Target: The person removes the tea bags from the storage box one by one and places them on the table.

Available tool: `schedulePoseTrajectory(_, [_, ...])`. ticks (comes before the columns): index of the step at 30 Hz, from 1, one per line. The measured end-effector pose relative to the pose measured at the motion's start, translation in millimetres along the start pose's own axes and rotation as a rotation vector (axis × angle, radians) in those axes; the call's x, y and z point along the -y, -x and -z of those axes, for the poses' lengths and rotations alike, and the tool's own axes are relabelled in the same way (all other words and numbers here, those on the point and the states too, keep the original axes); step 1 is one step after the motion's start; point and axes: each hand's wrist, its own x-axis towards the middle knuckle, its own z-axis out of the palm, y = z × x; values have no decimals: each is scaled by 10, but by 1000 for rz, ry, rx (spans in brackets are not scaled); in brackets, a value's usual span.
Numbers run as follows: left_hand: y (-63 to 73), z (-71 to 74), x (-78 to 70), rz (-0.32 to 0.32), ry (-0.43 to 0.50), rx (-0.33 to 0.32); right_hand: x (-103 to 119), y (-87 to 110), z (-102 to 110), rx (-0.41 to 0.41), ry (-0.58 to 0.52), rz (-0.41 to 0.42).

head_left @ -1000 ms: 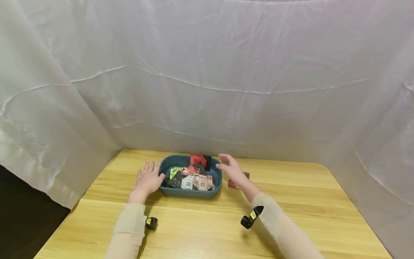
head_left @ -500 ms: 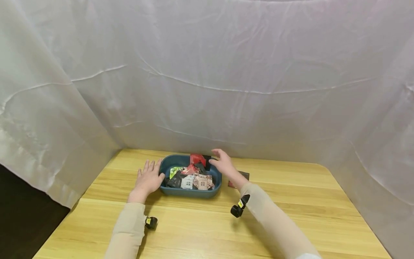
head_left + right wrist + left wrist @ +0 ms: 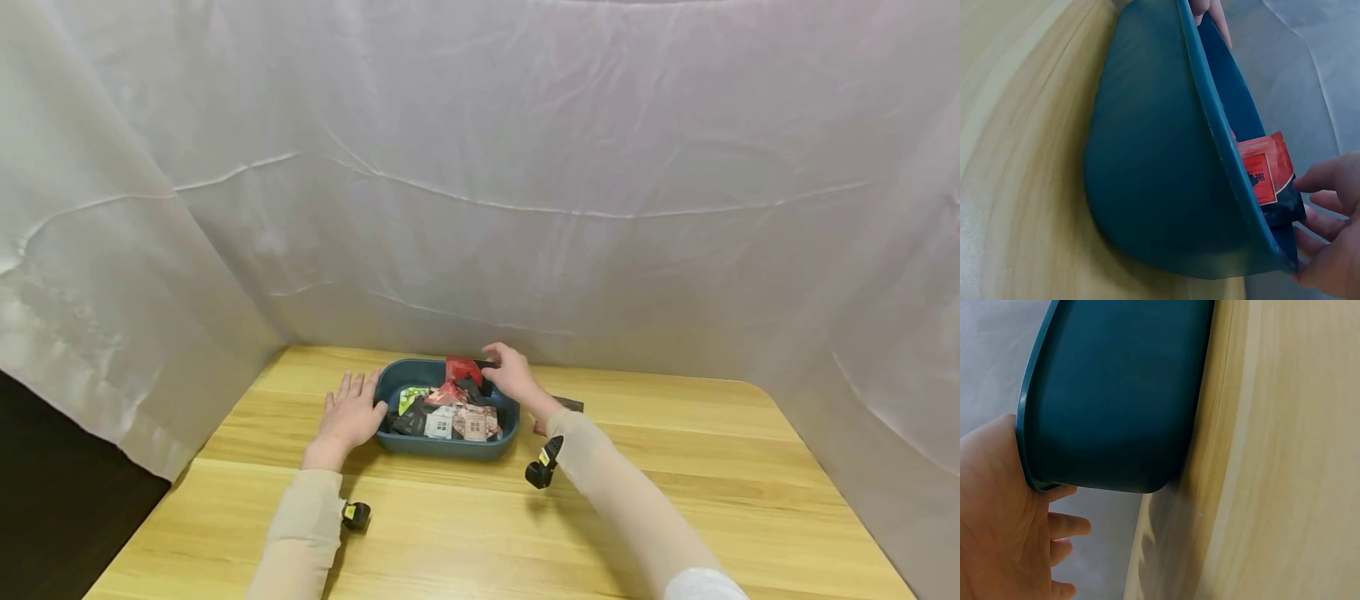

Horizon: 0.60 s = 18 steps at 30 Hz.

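Note:
A dark blue-green oval basin [image 3: 447,449] stands on the table and holds several small sachets in red, black, green and pale prints. My left hand [image 3: 351,417] rests against its left end, fingers spread and straight, with the thumb by the rim; in the left wrist view the palm [image 3: 1000,512] touches the rim's corner. At the back right rim, my right hand [image 3: 514,375] has thumb and fingers at the edge of a red-and-black sachet [image 3: 1263,175], pinching its black side. Part of that sachet is hidden behind the basin wall in the right wrist view.
Another dark red and black sachet [image 3: 567,404] lies on the wooden table [image 3: 675,442] right of the basin, partly covered by the right forearm. Grey cloth [image 3: 525,167] hangs behind the table and at both sides.
My right hand has moved left over the basin's back right rim and closed in on the red-and-black sachet. The left hand has stayed on the basin's left end.

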Motion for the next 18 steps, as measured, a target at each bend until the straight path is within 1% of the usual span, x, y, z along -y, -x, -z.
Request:
schedulePoseTrajectory(7, [-1,-2,-20,2,10,-4,4,-36,2,-22,67,12])
schedulePoseTrajectory(11, [-3,2,-23,6,6,-1,-15,-54,10,-57,95,16])
schedulePoseTrajectory(14, [-6,8,-21,8,6,-1,-37,-68,32,-101,94,17])
schedulePoseTrajectory(18, [-7,7,-23,5,6,-3,-61,-67,95,-140,49,5])
